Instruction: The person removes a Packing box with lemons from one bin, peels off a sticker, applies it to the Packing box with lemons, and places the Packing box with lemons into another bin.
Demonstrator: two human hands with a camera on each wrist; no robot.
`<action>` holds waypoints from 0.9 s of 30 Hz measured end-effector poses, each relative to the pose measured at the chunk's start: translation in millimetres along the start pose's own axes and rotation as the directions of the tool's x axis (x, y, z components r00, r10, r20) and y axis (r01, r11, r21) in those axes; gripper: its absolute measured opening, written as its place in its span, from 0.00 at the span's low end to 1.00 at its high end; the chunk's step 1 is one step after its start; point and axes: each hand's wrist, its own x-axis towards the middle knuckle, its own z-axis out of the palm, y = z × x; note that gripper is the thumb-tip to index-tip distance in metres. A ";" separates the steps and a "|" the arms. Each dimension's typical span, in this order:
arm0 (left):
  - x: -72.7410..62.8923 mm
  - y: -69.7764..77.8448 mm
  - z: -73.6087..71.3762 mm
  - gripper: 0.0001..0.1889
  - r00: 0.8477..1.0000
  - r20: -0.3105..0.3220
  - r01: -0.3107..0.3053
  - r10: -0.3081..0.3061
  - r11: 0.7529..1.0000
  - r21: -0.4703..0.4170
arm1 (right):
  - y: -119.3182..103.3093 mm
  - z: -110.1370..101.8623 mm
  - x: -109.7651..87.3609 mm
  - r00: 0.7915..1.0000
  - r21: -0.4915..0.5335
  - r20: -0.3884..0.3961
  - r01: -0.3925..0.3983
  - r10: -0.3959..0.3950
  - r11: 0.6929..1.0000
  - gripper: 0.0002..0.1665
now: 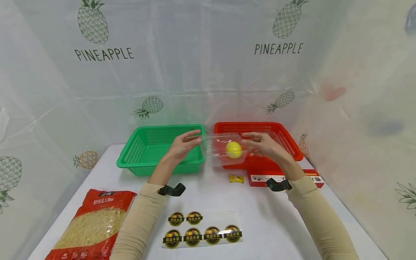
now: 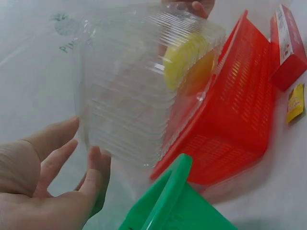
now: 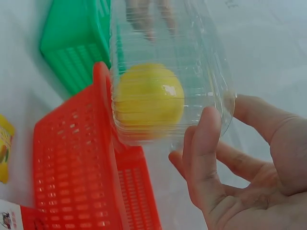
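Observation:
A clear plastic fruit box is held up in the air between both hands, in front of the baskets. Inside, toward its right end, lies a round yellow fruit that resembles a lemon. My left hand pinches the box's left end between thumb and fingers, as the left wrist view shows closely. At the opposite end, the fingers and thumb of my right hand grip the edge. Ribbed plastic walls blur the fruit in the left wrist view. Whether the lid is fastened, I cannot tell.
Behind the hands stand a green basket and a red basket. A small yellow packet and a red-and-white carton lie before the red one. Nearer are a sticker sheet and a red pasta bag at left.

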 end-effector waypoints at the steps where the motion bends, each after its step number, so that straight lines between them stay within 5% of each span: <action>1: -0.6 -0.9 -0.7 0.28 1.000 -0.009 0.000 0.000 1.000 -0.001 | -0.3 1.4 -1.2 1.000 0.005 0.003 0.006 -0.006 1.000 0.38; 16: -15.7 -11.4 -13.4 0.25 0.997 -0.065 0.026 -0.031 0.997 -0.071 | -1.4 24.1 -18.5 0.998 0.129 0.048 0.030 -0.036 0.991 0.39; 27: -37.5 -8.5 -15.2 0.25 0.999 -0.033 0.035 -0.032 0.996 0.080 | 0.5 35.3 -34.4 0.997 0.062 0.048 0.065 -0.068 0.996 0.40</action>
